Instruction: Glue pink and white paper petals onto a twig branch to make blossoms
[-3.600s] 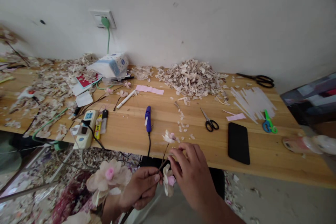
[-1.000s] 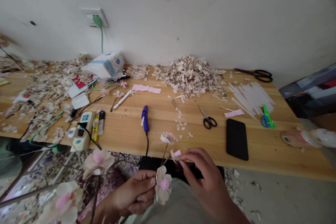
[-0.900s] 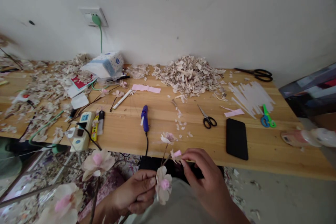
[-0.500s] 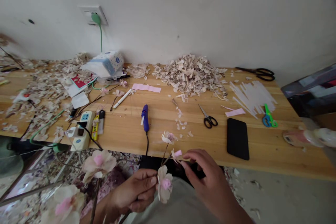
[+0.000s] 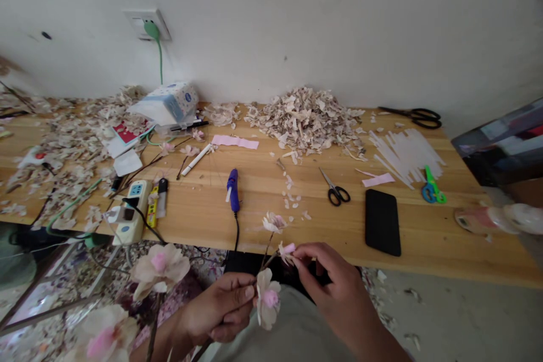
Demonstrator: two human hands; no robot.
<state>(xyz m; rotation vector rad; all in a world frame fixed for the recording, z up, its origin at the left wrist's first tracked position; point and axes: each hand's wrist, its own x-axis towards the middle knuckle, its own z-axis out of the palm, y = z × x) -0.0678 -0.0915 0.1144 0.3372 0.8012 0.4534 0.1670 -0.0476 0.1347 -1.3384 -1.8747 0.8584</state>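
Note:
My left hand (image 5: pixel 229 304) is closed around a brown flower branch (image 5: pixel 268 260), near the table's front edge. Just right of its thumb hangs a pale artificial flower (image 5: pixel 268 298) with a pink centre. At the branch's upper end is another pale bloom (image 5: pixel 275 222). My right hand (image 5: pixel 328 271) pinches a petal at the side of a small flower with a pink centre (image 5: pixel 287 250); the fingertips partly cover that petal. Two larger flowers, one upper (image 5: pixel 160 267) and one lower (image 5: pixel 102 336), stand on stems at the lower left.
On the wooden table (image 5: pixel 263 192) lie a purple glue gun (image 5: pixel 234 189), black-handled scissors (image 5: pixel 335 189), a black phone-like slab (image 5: pixel 382 222), a petal pile (image 5: pixel 305 119), white strips (image 5: pixel 407 153) and blue-green scissors (image 5: pixel 432 186). A power strip (image 5: pixel 133 215) with cables sits left, beside a yellow cutter (image 5: pixel 153 206).
My right fingers have closed in slightly on the small flower's petal. My left hand keeps its hold on the branch; the whole view has shifted a little.

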